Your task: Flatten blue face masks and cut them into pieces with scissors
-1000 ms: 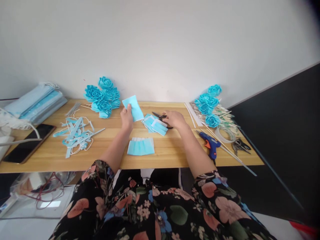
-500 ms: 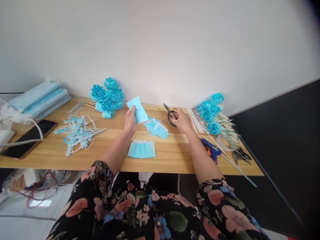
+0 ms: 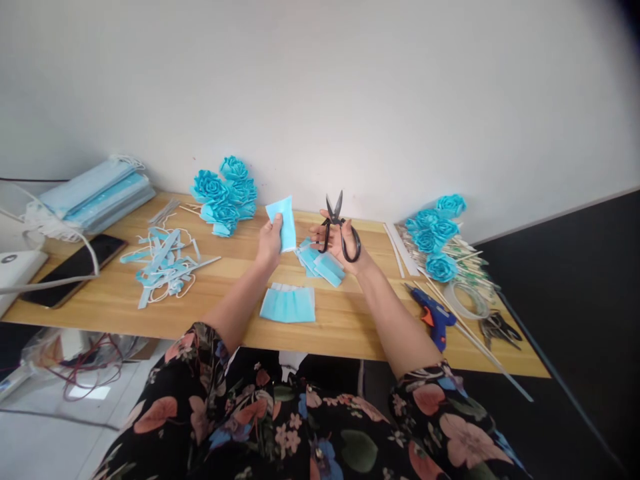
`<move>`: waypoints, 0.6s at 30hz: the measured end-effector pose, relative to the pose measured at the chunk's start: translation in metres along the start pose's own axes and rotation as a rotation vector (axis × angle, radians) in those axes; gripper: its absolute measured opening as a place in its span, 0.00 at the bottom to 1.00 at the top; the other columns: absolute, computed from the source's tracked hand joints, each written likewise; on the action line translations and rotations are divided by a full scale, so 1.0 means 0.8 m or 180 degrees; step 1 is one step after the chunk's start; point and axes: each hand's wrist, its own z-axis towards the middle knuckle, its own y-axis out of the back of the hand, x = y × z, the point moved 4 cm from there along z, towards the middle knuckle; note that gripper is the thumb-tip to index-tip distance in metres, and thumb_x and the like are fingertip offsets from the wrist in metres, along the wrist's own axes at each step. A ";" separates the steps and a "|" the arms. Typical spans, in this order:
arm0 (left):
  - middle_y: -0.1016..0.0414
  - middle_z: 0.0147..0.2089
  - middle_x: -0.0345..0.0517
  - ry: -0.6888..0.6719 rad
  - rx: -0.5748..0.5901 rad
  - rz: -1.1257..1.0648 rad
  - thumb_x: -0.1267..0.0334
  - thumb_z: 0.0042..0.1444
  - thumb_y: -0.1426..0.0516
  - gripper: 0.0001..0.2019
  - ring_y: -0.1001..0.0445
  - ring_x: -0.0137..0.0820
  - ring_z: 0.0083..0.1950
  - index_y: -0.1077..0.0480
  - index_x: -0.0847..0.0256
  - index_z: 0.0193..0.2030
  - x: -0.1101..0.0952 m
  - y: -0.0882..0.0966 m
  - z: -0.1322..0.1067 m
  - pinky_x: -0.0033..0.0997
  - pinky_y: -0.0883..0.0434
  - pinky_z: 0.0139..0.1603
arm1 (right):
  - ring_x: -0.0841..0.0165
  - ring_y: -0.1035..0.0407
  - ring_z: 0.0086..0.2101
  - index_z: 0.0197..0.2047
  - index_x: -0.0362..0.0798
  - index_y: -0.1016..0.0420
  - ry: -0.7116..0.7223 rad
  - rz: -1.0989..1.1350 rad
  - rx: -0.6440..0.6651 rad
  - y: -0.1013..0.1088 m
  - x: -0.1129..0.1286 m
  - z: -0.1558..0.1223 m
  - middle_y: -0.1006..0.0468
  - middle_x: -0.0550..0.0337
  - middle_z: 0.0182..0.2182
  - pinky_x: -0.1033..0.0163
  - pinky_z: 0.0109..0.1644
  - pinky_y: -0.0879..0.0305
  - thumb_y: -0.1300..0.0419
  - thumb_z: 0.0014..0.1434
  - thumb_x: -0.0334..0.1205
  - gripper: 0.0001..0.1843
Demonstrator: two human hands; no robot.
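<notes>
The wooden table point(image 3: 360, 323) spans the view, set against a white wall. At 10 o'clock on it sits a stack of blue face masks point(image 3: 95, 193), with a dark phone point(image 3: 75, 267) just in front. A cluster of blue fabric roses point(image 3: 225, 197) stands at 11 o'clock. A second group of roses on skewers point(image 3: 435, 233) lies at 2 o'clock. A heap of cut strips and ear loops point(image 3: 165, 263) lies at 9 o'clock, and a blue glue gun point(image 3: 435, 319) at 4 o'clock.

Near the front edge, at 6 o'clock from the hands, a pleated mask panel point(image 3: 289, 305) lies flat. A small pile of cut blue pieces point(image 3: 320, 263) rests between and just below the hands.

The left hand point(image 3: 270, 243) is pinched on a blue fabric piece point(image 3: 283, 215), held upright above the table. The right hand point(image 3: 336, 248) is clamped round the handles of black scissors point(image 3: 340, 227). Their long axis runs 6 to 12 o'clock, with the blades up and slightly parted.

The fabric piece lies at 9 o'clock from the blades, near but not touching.
</notes>
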 end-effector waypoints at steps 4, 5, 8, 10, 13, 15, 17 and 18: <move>0.41 0.24 0.36 -0.0312 0.0018 0.0349 0.47 0.57 0.43 0.18 0.43 0.25 0.26 0.38 0.60 0.28 -0.010 -0.009 -0.015 0.25 0.43 0.26 | 0.68 0.25 0.40 0.65 0.54 0.41 0.0093 -0.0357 -0.0382 0.008 -0.016 0.008 0.21 0.54 0.47 0.63 0.39 0.27 0.44 0.56 0.68 0.41; 0.43 0.23 0.36 -0.0355 0.0025 0.0462 0.48 0.57 0.43 0.18 0.44 0.25 0.26 0.39 0.60 0.27 -0.012 -0.011 -0.017 0.26 0.44 0.26 | 0.68 0.26 0.38 0.65 0.54 0.41 0.0123 -0.0564 -0.0502 0.012 -0.018 0.008 0.21 0.55 0.45 0.63 0.37 0.28 0.42 0.56 0.65 0.40; 0.45 0.23 0.36 -0.0443 -0.0012 0.0628 0.49 0.59 0.44 0.18 0.46 0.24 0.26 0.40 0.60 0.26 -0.016 -0.011 -0.021 0.25 0.46 0.26 | 0.66 0.26 0.37 0.63 0.53 0.35 0.0213 -0.1931 -0.0950 0.029 -0.010 0.001 0.20 0.57 0.42 0.61 0.40 0.30 0.37 0.54 0.58 0.36; 0.46 0.23 0.36 -0.0472 -0.0084 0.0624 0.50 0.59 0.44 0.18 0.47 0.24 0.26 0.41 0.60 0.25 -0.018 -0.010 -0.021 0.25 0.46 0.26 | 0.62 0.26 0.41 0.61 0.55 0.31 0.0239 -0.3111 -0.1013 0.037 0.001 -0.007 0.19 0.57 0.45 0.58 0.45 0.32 0.35 0.52 0.53 0.33; 0.46 0.23 0.35 -0.0472 -0.0144 0.0605 0.52 0.60 0.44 0.18 0.48 0.24 0.26 0.42 0.60 0.25 -0.020 -0.009 -0.021 0.25 0.46 0.26 | 0.59 0.24 0.43 0.58 0.57 0.27 -0.0046 -0.3980 -0.0097 0.038 0.003 -0.016 0.18 0.57 0.46 0.60 0.43 0.34 0.36 0.54 0.47 0.28; 0.47 0.23 0.35 -0.0465 -0.0117 0.0631 0.53 0.60 0.44 0.18 0.48 0.24 0.25 0.42 0.59 0.25 -0.020 -0.010 -0.022 0.26 0.47 0.25 | 0.59 0.24 0.44 0.57 0.57 0.25 -0.0124 -0.4162 -0.0036 0.040 0.007 -0.020 0.17 0.56 0.45 0.60 0.43 0.34 0.39 0.58 0.48 0.23; 0.48 0.23 0.35 -0.0498 -0.0050 0.0673 0.52 0.59 0.44 0.18 0.49 0.24 0.25 0.43 0.59 0.24 -0.019 -0.013 -0.025 0.26 0.48 0.25 | 0.59 0.24 0.45 0.55 0.55 0.23 0.0062 -0.4096 -0.0647 0.043 0.016 -0.020 0.16 0.54 0.45 0.59 0.44 0.34 0.45 0.63 0.50 0.20; 0.48 0.23 0.36 -0.0538 -0.0009 0.0700 0.52 0.59 0.44 0.19 0.49 0.24 0.25 0.43 0.59 0.24 -0.019 -0.015 -0.027 0.26 0.48 0.24 | 0.59 0.23 0.45 0.53 0.53 0.23 0.0182 -0.3871 -0.0924 0.042 0.019 -0.020 0.16 0.53 0.43 0.60 0.45 0.33 0.48 0.65 0.52 0.21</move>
